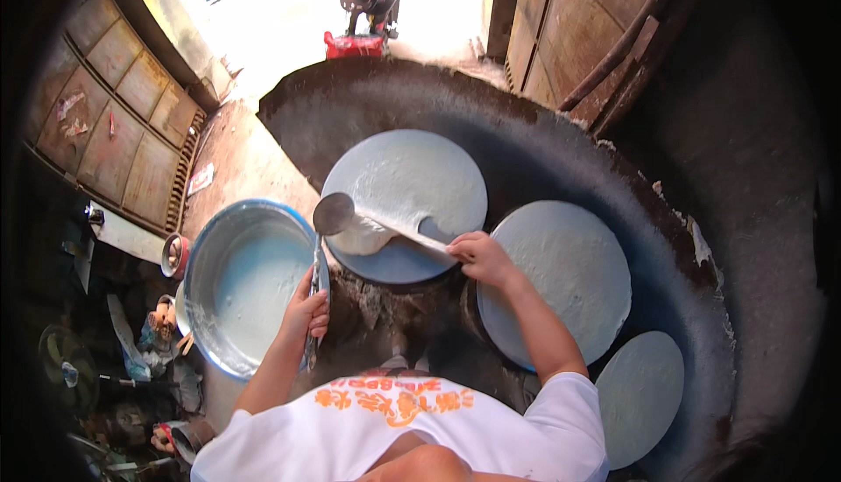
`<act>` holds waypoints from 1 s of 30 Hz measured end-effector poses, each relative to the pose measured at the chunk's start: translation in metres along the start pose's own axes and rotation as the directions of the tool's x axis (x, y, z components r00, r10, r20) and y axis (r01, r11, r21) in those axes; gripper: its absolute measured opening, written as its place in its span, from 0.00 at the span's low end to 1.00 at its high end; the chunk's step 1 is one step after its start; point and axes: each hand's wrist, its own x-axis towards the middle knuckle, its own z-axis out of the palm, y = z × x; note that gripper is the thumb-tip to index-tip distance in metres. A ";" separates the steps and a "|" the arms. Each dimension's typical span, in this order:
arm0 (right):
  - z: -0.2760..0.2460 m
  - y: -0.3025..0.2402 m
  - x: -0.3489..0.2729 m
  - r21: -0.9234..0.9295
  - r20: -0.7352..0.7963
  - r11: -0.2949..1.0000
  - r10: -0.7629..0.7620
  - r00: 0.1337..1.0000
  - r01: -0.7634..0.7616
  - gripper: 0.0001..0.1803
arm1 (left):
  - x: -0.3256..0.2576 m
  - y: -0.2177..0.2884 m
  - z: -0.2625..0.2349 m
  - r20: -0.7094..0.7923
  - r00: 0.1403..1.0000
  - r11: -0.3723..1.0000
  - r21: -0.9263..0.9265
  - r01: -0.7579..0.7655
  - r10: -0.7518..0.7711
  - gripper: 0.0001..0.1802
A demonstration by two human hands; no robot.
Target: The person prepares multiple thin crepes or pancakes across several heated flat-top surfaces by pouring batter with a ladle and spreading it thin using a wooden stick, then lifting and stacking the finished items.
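Observation:
My right hand [484,259] is closed around the end of a long pale handle, which reaches left to the round bowl of a metal ladle [334,213]. The ladle lies over the near left part of a round griddle [405,175]. White batter coats most of this griddle; a bare grey strip shows along its near side. My left hand [307,311] grips a thin, batter-smeared flat tool [313,342], seen nearly edge-on, at the right rim of a blue-edged basin [200,246]. Pale liquid batter fills the basin's bottom.
A second coated griddle [561,281] lies to the right, and a third [644,399] beyond it at near right. A dark curved counter [604,171] surrounds them. Clutter and a small red can [175,254] stand left of the basin. A red-fronted bike [359,35] stands outside the doorway.

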 end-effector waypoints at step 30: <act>0.347 -0.207 0.080 0.942 -0.334 0.314 0.915 0.224 0.122 0.16 | -0.072 0.110 -0.166 0.727 0.664 0.630 -0.601 0.492 0.175 0.18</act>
